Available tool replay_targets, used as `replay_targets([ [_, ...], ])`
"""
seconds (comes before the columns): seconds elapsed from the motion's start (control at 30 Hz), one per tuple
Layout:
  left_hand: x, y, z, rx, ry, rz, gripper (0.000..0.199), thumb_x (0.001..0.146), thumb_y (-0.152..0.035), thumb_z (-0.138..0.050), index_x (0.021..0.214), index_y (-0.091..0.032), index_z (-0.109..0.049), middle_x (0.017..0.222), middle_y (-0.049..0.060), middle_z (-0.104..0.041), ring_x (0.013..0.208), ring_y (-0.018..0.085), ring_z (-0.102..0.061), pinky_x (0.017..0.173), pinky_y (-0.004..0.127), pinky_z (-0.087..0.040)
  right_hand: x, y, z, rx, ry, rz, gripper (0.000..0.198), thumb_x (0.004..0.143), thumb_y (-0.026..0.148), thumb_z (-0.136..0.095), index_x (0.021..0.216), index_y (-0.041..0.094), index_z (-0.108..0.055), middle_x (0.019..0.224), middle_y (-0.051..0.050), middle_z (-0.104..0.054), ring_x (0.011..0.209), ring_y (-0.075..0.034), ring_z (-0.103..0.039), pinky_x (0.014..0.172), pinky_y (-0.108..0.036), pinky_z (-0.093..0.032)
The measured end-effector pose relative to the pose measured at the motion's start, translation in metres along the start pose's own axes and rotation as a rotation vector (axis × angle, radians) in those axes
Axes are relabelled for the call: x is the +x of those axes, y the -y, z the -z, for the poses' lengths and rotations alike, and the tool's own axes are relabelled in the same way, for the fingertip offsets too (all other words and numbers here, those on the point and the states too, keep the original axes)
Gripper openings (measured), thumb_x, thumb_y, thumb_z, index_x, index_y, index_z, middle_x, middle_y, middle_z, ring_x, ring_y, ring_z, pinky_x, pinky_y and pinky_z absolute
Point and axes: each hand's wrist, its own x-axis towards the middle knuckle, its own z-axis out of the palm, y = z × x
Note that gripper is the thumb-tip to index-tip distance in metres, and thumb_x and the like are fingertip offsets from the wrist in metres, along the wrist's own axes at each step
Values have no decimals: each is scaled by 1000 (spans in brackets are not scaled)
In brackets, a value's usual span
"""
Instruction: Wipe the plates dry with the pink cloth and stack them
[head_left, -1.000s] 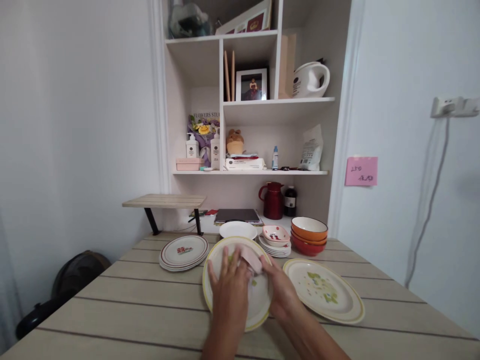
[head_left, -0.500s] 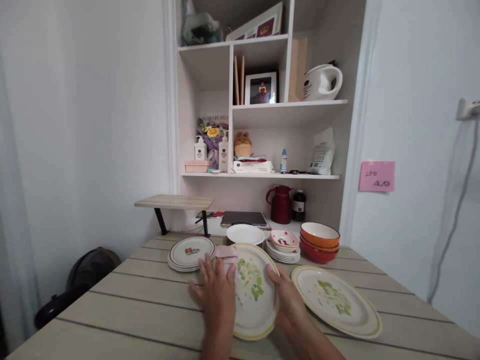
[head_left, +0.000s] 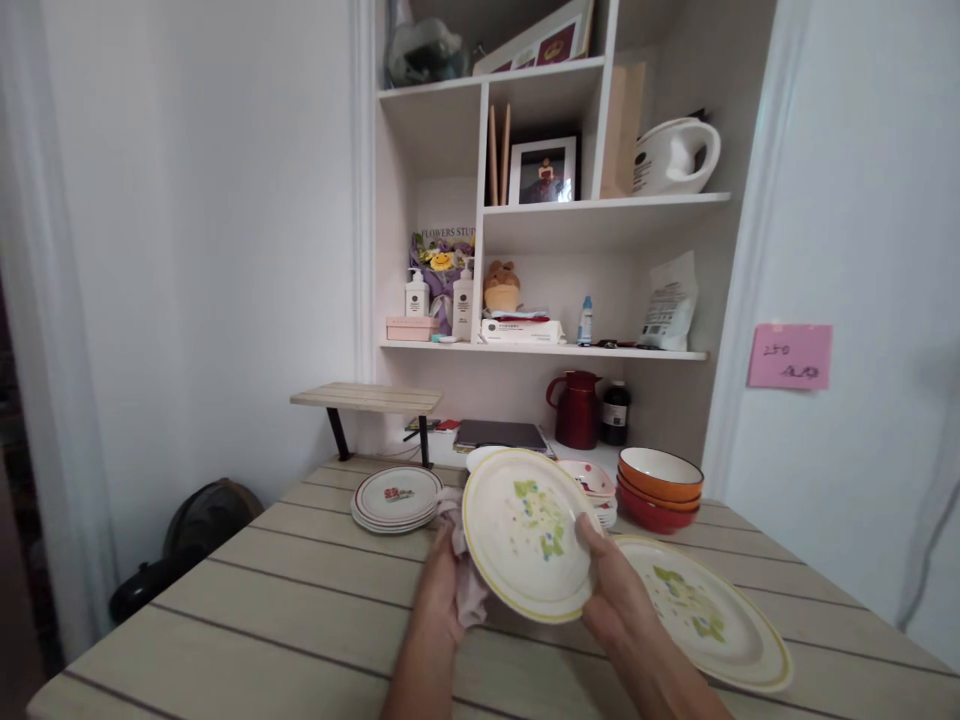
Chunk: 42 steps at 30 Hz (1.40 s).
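Note:
A white oval plate point(head_left: 495, 545) with a yellow rim and a green leaf print is held up, tilted, above the table. My right hand point(head_left: 619, 585) grips its right edge, thumb on the face and the other fingers behind. At the left edge, my left hand point(head_left: 448, 580) is closed on a pinkish-grey cloth point(head_left: 470, 590) that bunches against the plate's rim; its fingertips are hidden behind cloth and plate. A second oval plate point(head_left: 742, 625) of the same pattern lies on the table to the right, partly behind my right forearm.
A stack of red-rimmed plates point(head_left: 397, 497) sits left on the slatted table point(head_left: 300, 620). Orange and red bowls point(head_left: 660, 487) are stacked at right. Small dishes point(head_left: 589, 478) and a white plate point(head_left: 480, 458) are partly covered. A red jug point(head_left: 577, 410) stands behind.
The held plate has risen and its face has turned. My left hand, earlier spread with the cloth over the plate's face, has moved to its left edge. The view has shifted slightly left.

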Motion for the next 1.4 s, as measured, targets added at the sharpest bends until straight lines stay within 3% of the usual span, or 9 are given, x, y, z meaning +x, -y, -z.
replay_targets([
  [0.1,-10,-5,-8,-233,299,250,65,78,-66,-56,120,-16,-63,94,13,-77,81,28,-72,72,42,-59,1,12,2,-36,18,-53,48,79,27,-69,124,17,-59,89,-10,-78,81,-29,-73,79,-47,-58],
  [0.3,-26,-18,-6,-388,391,293,81,74,-76,-52,129,-17,-58,99,15,-76,90,30,-72,78,43,-59,-2,12,3,-210,17,-37,62,67,16,-77,125,17,-55,75,-7,-77,66,-28,-73,71,-44,-59],
  [0.43,-28,-15,-9,-264,301,329,67,74,-55,-70,128,-18,-57,98,15,-76,86,30,-73,71,40,-60,-4,3,1,-185,0,39,65,65,19,-78,126,19,-54,73,-5,-76,65,-26,-72,68,-41,-59],
  [0.6,-30,-5,-19,-166,75,194,55,71,-39,-77,119,-16,-62,98,14,-76,82,27,-74,62,32,-59,-8,-8,-6,-93,-68,154,60,63,25,-80,119,23,-57,79,-2,-76,67,-22,-72,68,-36,-59],
  [0.83,-51,15,-52,-185,176,148,52,70,-38,-80,115,-19,-64,112,13,-73,104,27,-69,80,33,-58,-3,-16,-4,30,-216,297,54,71,27,-73,122,29,-54,84,3,-75,74,-19,-71,73,-35,-59],
  [0.93,-50,14,-53,-167,139,36,52,71,-39,-79,117,-21,-62,118,11,-71,112,27,-65,89,35,-56,-2,-15,-6,43,-126,220,53,75,22,-69,125,28,-53,88,1,-76,78,-20,-72,78,-37,-59],
  [1.1,-44,-10,-39,18,75,-161,45,75,-38,-75,116,-22,-64,118,8,-71,113,24,-65,99,35,-50,-4,7,-9,-51,86,-87,50,71,12,-66,120,7,-60,89,-12,-78,84,-27,-73,85,-40,-57],
  [1.27,-49,-25,-32,53,162,-88,46,72,-35,-78,113,-19,-66,115,12,-72,111,27,-65,100,40,-50,-12,44,0,-189,268,22,64,71,15,-74,132,21,-53,101,-8,-77,85,-26,-73,85,-43,-57],
  [1.4,-48,-28,-25,44,306,28,55,70,-33,-79,120,-15,-63,117,16,-71,110,31,-66,97,43,-51,-18,57,4,-269,398,-42,58,74,20,-75,128,21,-55,104,-10,-76,88,-26,-73,86,-44,-56],
])
